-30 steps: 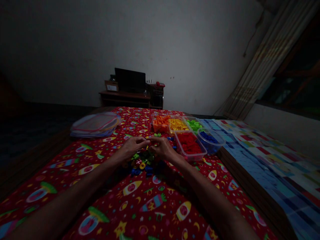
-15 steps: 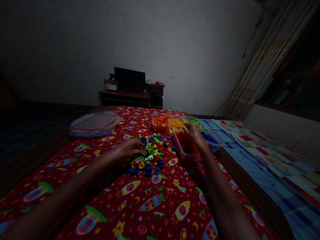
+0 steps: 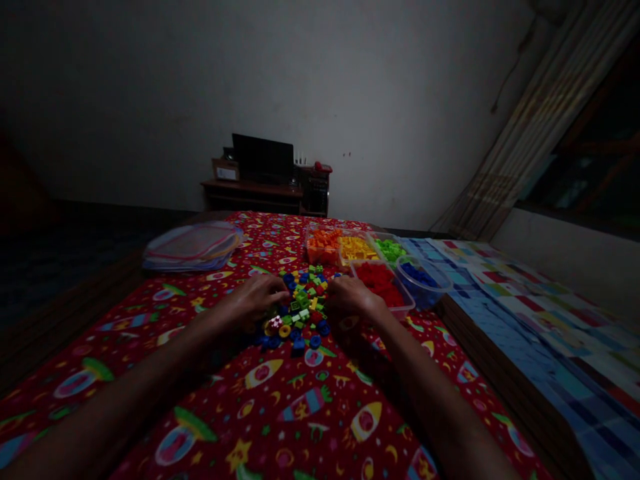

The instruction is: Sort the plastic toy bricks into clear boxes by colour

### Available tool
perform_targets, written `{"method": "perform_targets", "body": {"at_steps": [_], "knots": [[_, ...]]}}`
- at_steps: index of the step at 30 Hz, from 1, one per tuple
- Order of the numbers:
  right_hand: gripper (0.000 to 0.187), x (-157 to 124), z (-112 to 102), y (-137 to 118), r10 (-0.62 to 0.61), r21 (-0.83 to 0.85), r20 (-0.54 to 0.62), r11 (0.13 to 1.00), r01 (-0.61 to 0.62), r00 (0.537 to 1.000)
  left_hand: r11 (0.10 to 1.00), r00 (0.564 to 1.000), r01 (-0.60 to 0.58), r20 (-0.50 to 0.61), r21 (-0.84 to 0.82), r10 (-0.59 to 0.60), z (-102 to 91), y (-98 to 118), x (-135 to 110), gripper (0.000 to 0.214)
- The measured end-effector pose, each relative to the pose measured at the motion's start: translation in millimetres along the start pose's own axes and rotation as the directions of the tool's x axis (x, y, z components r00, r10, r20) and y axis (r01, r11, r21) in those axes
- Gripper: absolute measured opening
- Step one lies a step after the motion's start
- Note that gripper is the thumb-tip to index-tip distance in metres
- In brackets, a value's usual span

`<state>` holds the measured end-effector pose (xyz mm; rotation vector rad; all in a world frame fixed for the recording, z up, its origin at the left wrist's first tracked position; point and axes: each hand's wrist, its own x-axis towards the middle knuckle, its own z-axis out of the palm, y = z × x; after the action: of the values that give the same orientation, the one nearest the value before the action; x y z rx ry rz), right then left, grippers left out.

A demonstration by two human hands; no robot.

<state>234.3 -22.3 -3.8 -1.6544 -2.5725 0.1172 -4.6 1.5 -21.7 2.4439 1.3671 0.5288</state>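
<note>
A pile of mixed toy building bricks (image 3: 303, 313) in green, blue, yellow and red lies on the red patterned cloth. My left hand (image 3: 260, 297) rests at the pile's left edge with its fingers curled; whatever the fingertips may hold is hidden. At the right edge of the pile, my right hand (image 3: 350, 295) has its fingers bent together and pointing down, and I cannot make out anything in them. Just beyond it stands a clear container of red bricks (image 3: 383, 283). Behind are containers of orange bricks (image 3: 325, 243), yellow bricks (image 3: 359, 249), green bricks (image 3: 390, 250) and blue bricks (image 3: 419, 275).
Stacked clear lids (image 3: 193, 247) lie at the left on the red cloth (image 3: 280, 413). A dark wooden edge (image 3: 505, 373) runs along the right, beside a blue checked cloth (image 3: 540, 353). A desk with a monitor (image 3: 263, 158) stands against the wall.
My right hand has moved left and down, from above the brick containers to the pile's right edge. My left hand stays at the pile's left side. The view has shifted slightly.
</note>
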Motion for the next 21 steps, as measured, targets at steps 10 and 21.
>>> {"method": "perform_targets", "body": {"at_steps": [10, 21], "knots": [[0.032, -1.9, -6.1, -9.0, -0.062, 0.257, -0.239, 0.958, 0.125, 0.969, 0.823, 0.985, 0.137, -0.014, -0.552, -0.174, -2.0, -2.9, 6.0, 0.041], [0.031, -1.6, -3.4, -3.0, -0.2, 0.17, -0.445, 0.938, 0.301, 0.873, 0.835, 0.982, 0.109, -0.071, -0.54, -0.174, -3.3, 25.1, -1.1, 0.05]]}}
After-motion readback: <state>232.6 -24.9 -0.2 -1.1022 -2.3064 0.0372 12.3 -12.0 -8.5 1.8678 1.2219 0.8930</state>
